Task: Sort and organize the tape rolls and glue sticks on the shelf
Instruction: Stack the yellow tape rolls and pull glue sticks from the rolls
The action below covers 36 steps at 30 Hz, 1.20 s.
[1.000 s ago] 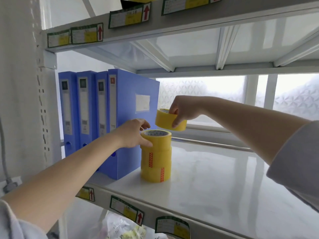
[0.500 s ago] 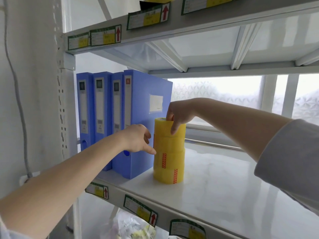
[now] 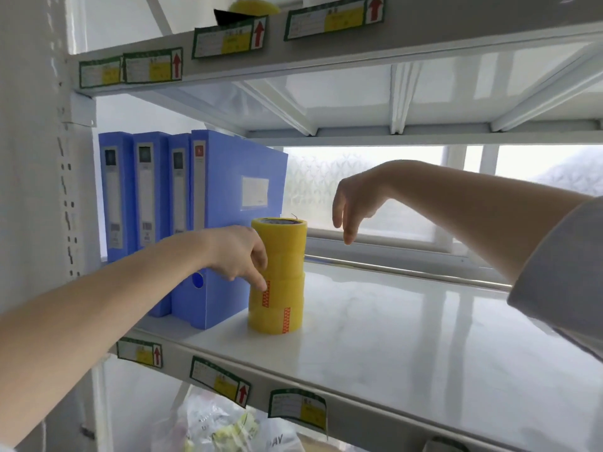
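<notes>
A stack of yellow tape rolls (image 3: 281, 278) stands upright on the white shelf (image 3: 408, 337), just right of the blue file boxes. My left hand (image 3: 241, 256) touches the left side of the stack with its fingertips, fingers pointing down. Up and to the right of the stack hovers my right hand (image 3: 354, 203), fingers hanging loosely and holding nothing. No glue sticks are in view.
Several blue file boxes (image 3: 195, 223) stand at the shelf's left end against the upright post (image 3: 39, 190). The upper shelf (image 3: 326, 37) carries labels and a yellow object at its edge. A plastic bag (image 3: 225, 425) lies on the level below. A window sits behind.
My right hand set the top yellow roll onto the stack, let go and lifted away to the right. My left hand slid down the stack's left side.
</notes>
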Tool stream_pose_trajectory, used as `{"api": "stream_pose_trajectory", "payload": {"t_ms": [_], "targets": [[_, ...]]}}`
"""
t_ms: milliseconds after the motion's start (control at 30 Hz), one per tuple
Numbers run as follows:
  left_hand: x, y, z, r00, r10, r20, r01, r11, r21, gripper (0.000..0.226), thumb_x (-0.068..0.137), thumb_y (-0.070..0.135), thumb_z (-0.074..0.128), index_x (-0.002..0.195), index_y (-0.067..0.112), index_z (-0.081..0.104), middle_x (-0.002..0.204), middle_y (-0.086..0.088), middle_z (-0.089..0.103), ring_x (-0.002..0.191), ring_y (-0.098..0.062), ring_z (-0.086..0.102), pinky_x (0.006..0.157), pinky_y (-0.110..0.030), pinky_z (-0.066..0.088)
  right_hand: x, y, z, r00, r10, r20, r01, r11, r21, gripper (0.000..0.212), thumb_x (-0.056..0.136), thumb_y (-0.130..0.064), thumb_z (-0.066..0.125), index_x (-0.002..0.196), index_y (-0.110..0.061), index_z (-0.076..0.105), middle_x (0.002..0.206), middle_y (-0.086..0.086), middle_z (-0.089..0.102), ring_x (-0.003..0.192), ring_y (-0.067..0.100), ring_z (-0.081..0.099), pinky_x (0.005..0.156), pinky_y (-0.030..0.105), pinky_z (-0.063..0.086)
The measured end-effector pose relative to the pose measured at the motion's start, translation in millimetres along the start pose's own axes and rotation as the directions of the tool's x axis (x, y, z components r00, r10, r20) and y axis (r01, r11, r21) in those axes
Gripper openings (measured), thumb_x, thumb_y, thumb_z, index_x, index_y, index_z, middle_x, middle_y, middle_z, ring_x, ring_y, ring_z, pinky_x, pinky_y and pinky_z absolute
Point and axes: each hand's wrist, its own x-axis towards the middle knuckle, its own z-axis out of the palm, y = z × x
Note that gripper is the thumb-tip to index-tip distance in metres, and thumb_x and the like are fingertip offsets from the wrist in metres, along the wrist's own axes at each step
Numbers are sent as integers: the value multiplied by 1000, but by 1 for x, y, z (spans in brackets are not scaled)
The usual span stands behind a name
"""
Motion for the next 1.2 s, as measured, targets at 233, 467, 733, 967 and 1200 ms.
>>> {"api": "stream_pose_trajectory", "payload": {"t_ms": [233, 467, 733, 967, 1200], "targets": [[-1, 90, -4, 990, 102, 99, -111, 990, 91, 35, 77, 30, 75, 108, 18, 64, 105, -1, 70, 66, -1, 63, 60, -21, 52, -94, 89, 15, 944, 277, 177, -267, 960, -81, 44, 75, -19, 79, 117, -12, 66, 112, 2, 70, 101, 13, 66, 93, 32, 52], [12, 229, 22, 918, 374, 135, -384, 921, 60, 24, 75, 29, 77, 94, 23, 65, 101, 0, 72, 76, -4, 63, 72, -27, 55, -225, 188, 21, 816, 541, 203, -545, 837, -40, 43, 76, -14, 77, 118, -12, 64, 106, 2, 69, 107, 17, 64, 93, 33, 52], [19, 351, 56, 782, 617, 91, -621, 783, 30, 42, 80, 26, 73, 119, 18, 62, 115, 0, 67, 96, -14, 61, 88, -23, 47, -328, 259, 57, 689, 710, 147, -717, 697, -2, 44, 75, -21, 80, 115, -10, 67, 115, 5, 68, 88, 11, 63, 87, 30, 55], [56, 370, 79, 781, 624, 13, -623, 781, -35, 48, 81, 24, 72, 126, 22, 56, 114, 1, 67, 101, -15, 62, 91, -26, 47, -332, 292, 90, 688, 721, 85, -724, 690, 4, 46, 75, -27, 78, 116, -12, 66, 112, 1, 66, 103, 18, 62, 92, 32, 52], [104, 372, 113, 829, 557, 56, -549, 828, -111, 50, 82, 23, 71, 128, 19, 52, 114, 2, 65, 101, -15, 63, 85, -23, 48, -287, 326, 129, 739, 674, -5, -671, 736, 92, 46, 75, -30, 78, 116, -15, 64, 114, 0, 65, 100, 19, 60, 88, 31, 52]]}}
